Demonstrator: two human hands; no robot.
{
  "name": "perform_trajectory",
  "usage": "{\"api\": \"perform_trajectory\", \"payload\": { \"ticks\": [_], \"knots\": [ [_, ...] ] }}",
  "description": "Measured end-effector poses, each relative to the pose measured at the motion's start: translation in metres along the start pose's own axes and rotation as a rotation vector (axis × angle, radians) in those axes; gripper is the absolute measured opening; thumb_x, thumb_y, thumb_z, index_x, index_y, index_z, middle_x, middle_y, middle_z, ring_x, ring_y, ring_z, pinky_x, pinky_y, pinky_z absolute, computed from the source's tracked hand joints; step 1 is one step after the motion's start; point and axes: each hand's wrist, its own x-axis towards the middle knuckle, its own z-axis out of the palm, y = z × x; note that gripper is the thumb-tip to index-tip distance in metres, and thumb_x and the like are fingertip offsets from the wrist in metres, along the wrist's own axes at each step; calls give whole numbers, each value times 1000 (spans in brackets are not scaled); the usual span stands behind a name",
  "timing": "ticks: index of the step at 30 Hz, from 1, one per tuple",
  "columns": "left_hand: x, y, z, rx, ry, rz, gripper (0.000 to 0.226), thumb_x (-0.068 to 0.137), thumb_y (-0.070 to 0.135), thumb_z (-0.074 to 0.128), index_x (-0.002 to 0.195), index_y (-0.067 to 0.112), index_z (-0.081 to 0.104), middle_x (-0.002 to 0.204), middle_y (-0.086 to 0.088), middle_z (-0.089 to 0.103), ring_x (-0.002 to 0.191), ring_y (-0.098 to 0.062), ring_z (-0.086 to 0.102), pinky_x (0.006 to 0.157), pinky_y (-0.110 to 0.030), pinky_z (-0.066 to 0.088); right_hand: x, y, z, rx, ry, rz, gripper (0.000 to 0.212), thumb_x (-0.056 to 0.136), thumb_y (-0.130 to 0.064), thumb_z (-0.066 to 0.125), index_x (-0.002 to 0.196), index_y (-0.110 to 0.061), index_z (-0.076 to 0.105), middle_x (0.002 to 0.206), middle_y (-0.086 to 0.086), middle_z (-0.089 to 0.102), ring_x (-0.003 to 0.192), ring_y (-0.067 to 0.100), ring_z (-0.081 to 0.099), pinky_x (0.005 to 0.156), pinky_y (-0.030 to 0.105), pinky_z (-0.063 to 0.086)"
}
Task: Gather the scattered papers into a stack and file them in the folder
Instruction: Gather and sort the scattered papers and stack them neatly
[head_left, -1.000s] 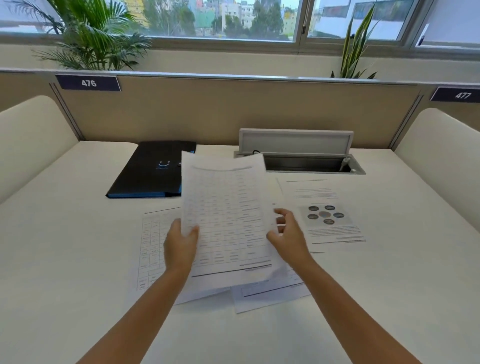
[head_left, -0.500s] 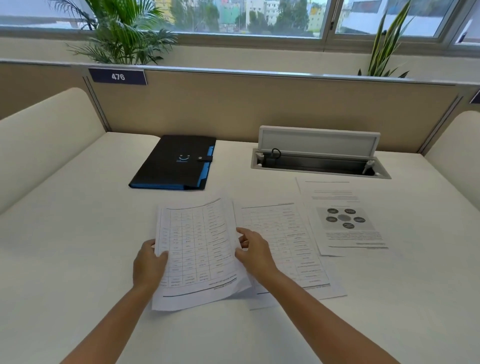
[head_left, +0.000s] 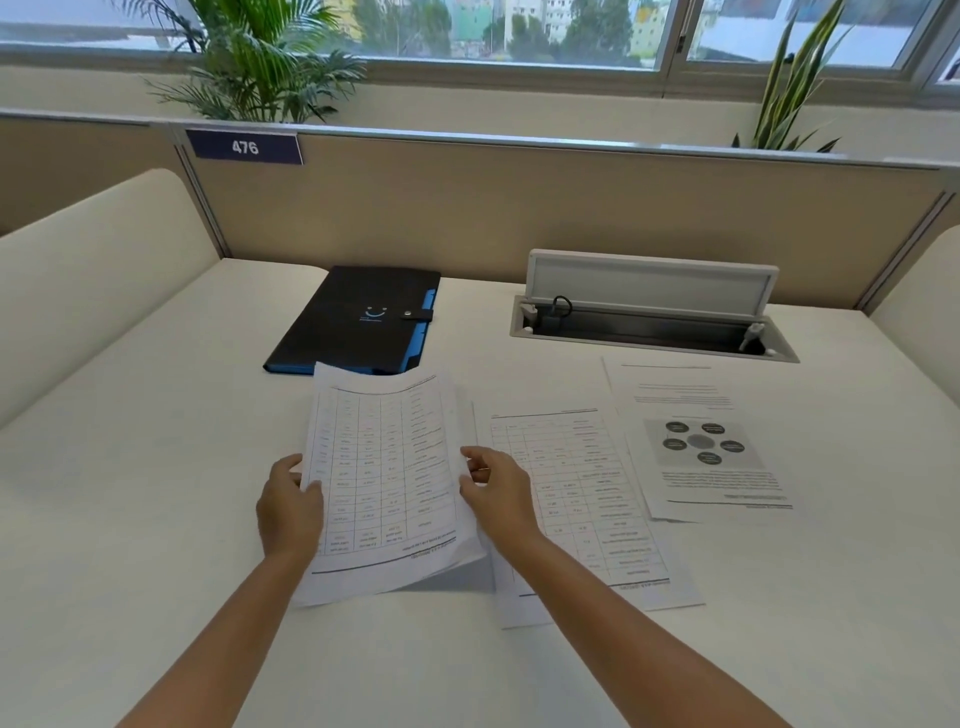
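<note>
A small stack of printed table sheets (head_left: 387, 478) is held just above the white desk, its near edge lifted. My left hand (head_left: 288, 506) grips its left edge and my right hand (head_left: 496, 493) grips its right edge. Another table sheet (head_left: 582, 499) lies flat to the right, partly under my right wrist. Further right lies a sheet with a circular diagram (head_left: 701, 441). The black folder with blue edging (head_left: 358, 319) lies shut behind the stack, its snap tab fastened; the stack's far edge overlaps its front edge in view.
An open cable box with a raised grey lid (head_left: 652, 312) is sunk into the desk at the back right. Padded cream dividers stand at left (head_left: 93, 270) and right (head_left: 924, 296). A beige partition (head_left: 467, 208) closes the back.
The sheets held upright a second ago came down onto the left sheet and now form one stack between both hands. The view has shifted left and closer.
</note>
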Motion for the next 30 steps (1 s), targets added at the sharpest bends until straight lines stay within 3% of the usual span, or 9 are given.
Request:
{"api": "perform_trajectory", "payload": {
  "ticks": [5,8,10,14,18,20,22,27,30],
  "knots": [
    [12,-2,-1,127,-7,-14,43,86,3,58,128,-2,48,118,-28,57,106,-42,54,90,-48,45,4,1,5,-44,-60,29,43,86,-11,62,129,-11,52,121,6,58,94,5,54,73,-1,40],
    [15,-6,0,330,-59,-60,46,85,12,62,127,-3,50,123,-31,52,114,-48,47,93,-53,42,0,5,6,-132,-141,71,50,88,-20,60,135,-13,44,131,8,50,112,16,54,96,25,45],
    [14,-9,1,354,-70,-64,43,86,12,59,125,-4,52,123,-32,52,113,-48,46,93,-52,42,-4,8,6,-193,-152,95,52,90,-23,57,138,-13,39,136,9,47,122,20,49,103,33,42],
    [15,-10,4,276,-111,-26,39,88,8,55,124,-6,53,124,-31,54,115,-45,49,97,-48,41,-8,9,6,-312,-181,81,51,94,-23,50,140,-10,34,139,10,45,130,23,38,106,33,34],
    [16,-8,4,256,-111,-21,34,88,6,54,118,-8,55,121,-31,55,110,-45,52,93,-46,43,-9,4,3,-374,-192,71,41,94,-20,48,132,-7,41,132,12,49,123,25,43,98,32,38],
    [16,-8,3,257,-112,-6,30,87,5,54,113,-10,57,117,-32,57,106,-45,54,89,-46,45,-8,3,-1,-396,-230,65,47,95,-22,47,138,-9,35,134,12,48,126,25,42,101,34,37],
    [15,-5,3,279,-110,-14,37,87,8,55,122,-6,53,122,-31,52,111,-46,49,92,-49,42,-9,3,-6,-403,-234,61,51,94,-23,48,141,-10,31,135,12,49,127,25,42,102,35,38],
    [-4,15,15,318,-16,70,48,87,14,57,131,0,45,134,-25,43,121,-44,36,96,-55,37,-31,17,-28,-650,-41,-139,55,95,-27,45,144,-15,23,145,5,37,132,23,30,105,33,32],
    [-31,36,35,203,-61,231,55,86,13,58,135,3,37,135,-22,42,123,-38,37,98,-48,38,-41,35,-55,-699,28,-84,59,94,-34,45,145,-16,21,149,3,31,135,22,26,110,33,26]
  ]
}}
